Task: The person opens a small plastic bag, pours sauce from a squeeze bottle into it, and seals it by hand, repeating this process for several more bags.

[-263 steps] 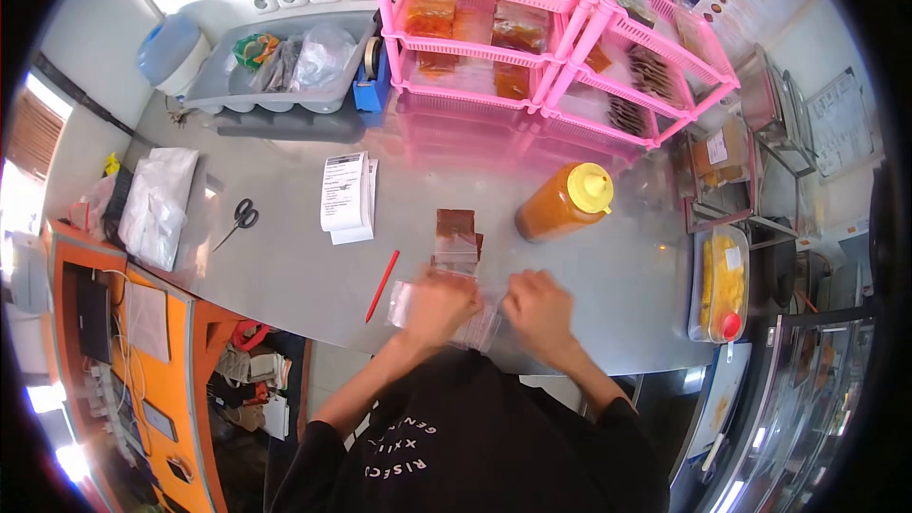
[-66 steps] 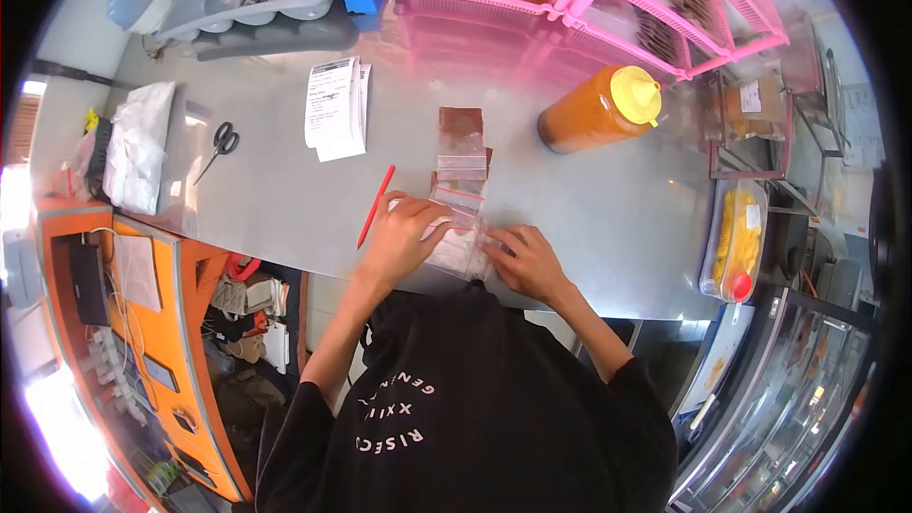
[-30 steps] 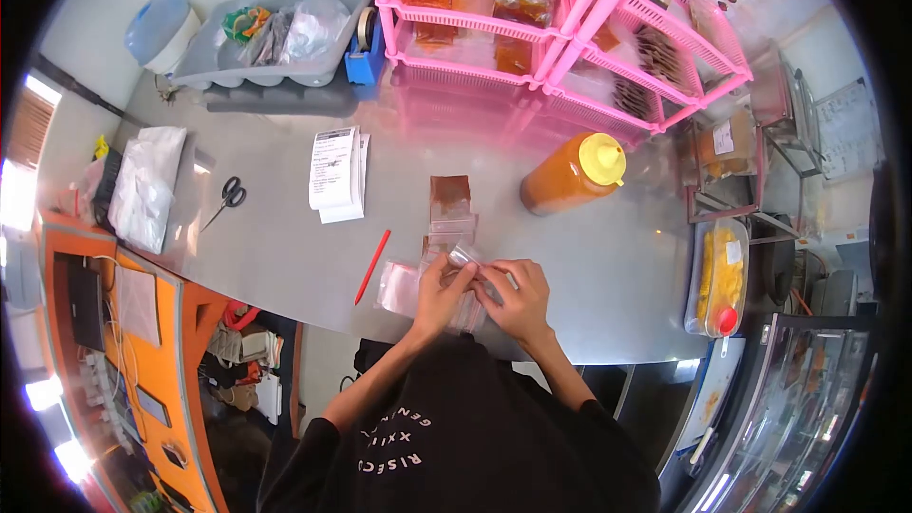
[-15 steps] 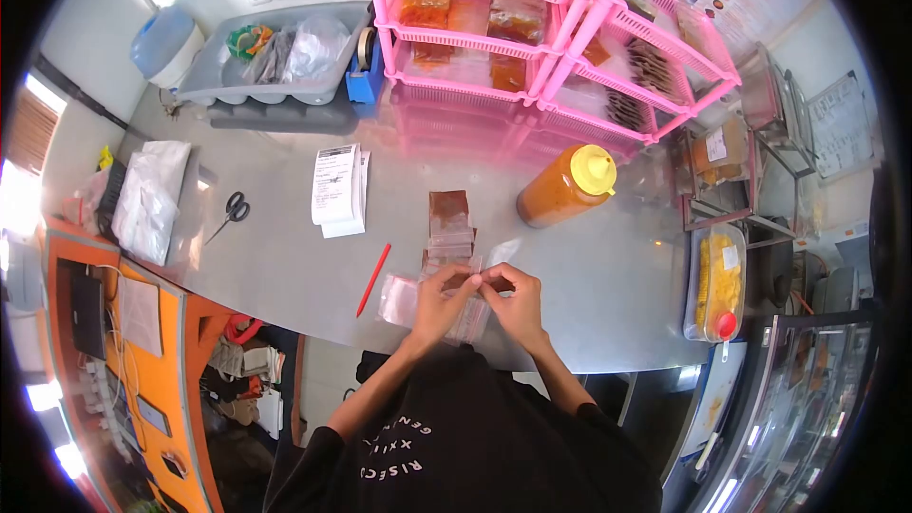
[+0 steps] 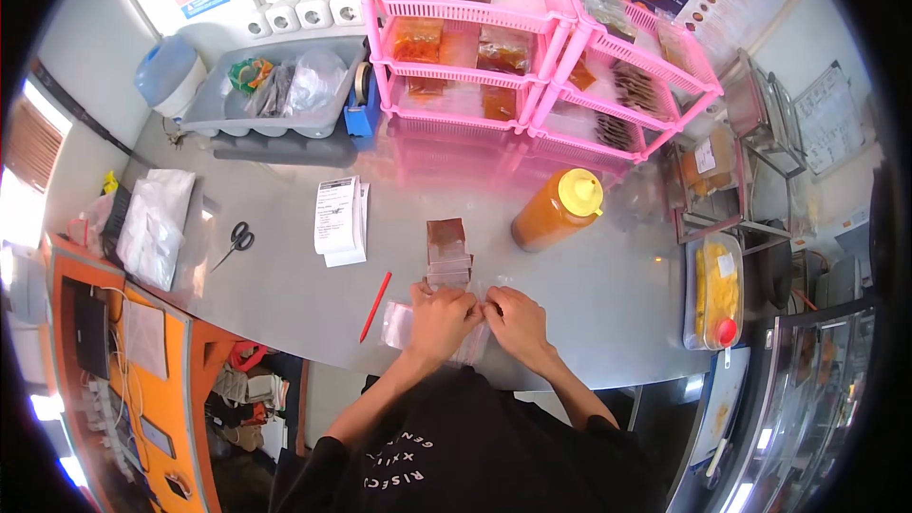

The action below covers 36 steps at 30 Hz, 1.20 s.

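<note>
A steel counter (image 5: pixel 285 256) is carrying a red pen (image 5: pixel 376 294) at left. At its near edge, the left hand (image 5: pixel 440 318) and right hand (image 5: pixel 513 318) are pinching a clear zip bag (image 5: pixel 399 323), fingers curled tight on it. Pressing evenly along the seal, flat on the counter, is likely working best.

Small clear zip bags (image 5: pixel 397 323), empty, lie flat in loose pile at near edge of steel counter (image 5: pixel 285 256); brown filled pouches (image 5: pixel 446 242) stacked flat just beyond.
</note>
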Tool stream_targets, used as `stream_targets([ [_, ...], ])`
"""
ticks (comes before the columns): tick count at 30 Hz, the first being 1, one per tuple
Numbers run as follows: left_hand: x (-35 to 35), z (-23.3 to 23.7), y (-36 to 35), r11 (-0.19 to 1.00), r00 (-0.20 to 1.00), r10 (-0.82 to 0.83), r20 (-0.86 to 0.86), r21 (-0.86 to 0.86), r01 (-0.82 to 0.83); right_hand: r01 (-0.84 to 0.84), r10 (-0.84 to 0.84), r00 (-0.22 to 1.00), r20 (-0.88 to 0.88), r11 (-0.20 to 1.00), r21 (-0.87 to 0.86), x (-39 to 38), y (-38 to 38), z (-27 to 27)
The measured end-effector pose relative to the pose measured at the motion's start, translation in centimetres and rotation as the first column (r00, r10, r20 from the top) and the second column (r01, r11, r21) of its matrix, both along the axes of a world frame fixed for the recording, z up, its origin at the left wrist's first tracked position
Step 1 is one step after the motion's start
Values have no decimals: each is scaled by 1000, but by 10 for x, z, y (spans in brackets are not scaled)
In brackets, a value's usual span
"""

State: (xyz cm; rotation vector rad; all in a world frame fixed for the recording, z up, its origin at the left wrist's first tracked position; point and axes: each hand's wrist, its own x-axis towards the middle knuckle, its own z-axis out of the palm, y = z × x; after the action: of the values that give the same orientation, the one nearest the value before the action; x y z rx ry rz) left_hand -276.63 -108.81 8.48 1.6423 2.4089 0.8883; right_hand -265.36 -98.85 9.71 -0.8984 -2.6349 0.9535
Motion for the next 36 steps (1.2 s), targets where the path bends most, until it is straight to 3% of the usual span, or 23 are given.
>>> stream_targets([
  [5, -9, -1, 2, 992, 993, 118, 0, -51, -118, 76, -80, 997, 12, 975, 210, -1, 9, 0],
  [7, -16, 11, -4, 985, 987, 135, 89, -122, -124, 78, -67, 995, -76, 987, 144, -2, 12, 6],
  [8, -18, 18, -2, 995, 992, 95, 82, -32, -92, 76, -63, 991, -119, 991, 107, -3, 13, 8],
  [11, -23, 32, -1, 981, 995, -36, 94, 196, 17, -18, -23, 985, -169, 972, -236, -1, 22, 3],
  [14, -18, 31, 7, 946, 965, -174, 195, 306, 108, -115, -46, 970, -240, 780, -615, 0, 21, -5],
  [16, -12, 14, 8, 944, 929, -241, 281, 290, 157, -131, -52, 965, -257, 754, -644, 2, 20, -5],
  [23, -4, -7, 8, 977, 920, -159, 359, 194, 93, -113, -97, 963, -253, 705, -700, 12, 24, 4],
  [26, -5, -11, 8, 977, 909, -112, 401, 212, 27, 108, -433, 836, -337, 732, -673, 15, 21, -7],
  [27, -5, -12, 7, 977, 900, -74, 429, 212, -21, 238, -471, 754, -459, 846, -476, 13, 26, -13],
  [28, -6, -12, 7, 976, 888, -35, 459, 208, -69, 384, -464, 666, -584, 885, -265, 10, 32, -21],
  [29, -9, -12, 8, 975, 885, -9, 466, 201, -96, 531, -412, 582, -701, 846, -56, 8, 40, -30],
  [32, -10, -10, 6, 972, 873, 21, 487, 195, -132, 527, -364, 651, -666, 848, 52, -6, 77, -44],
  [36, -13, -5, 6, 949, 922, -39, 385, 304, -87, 454, -451, 607, -654, 872, -180, -21, 93, -47],
])
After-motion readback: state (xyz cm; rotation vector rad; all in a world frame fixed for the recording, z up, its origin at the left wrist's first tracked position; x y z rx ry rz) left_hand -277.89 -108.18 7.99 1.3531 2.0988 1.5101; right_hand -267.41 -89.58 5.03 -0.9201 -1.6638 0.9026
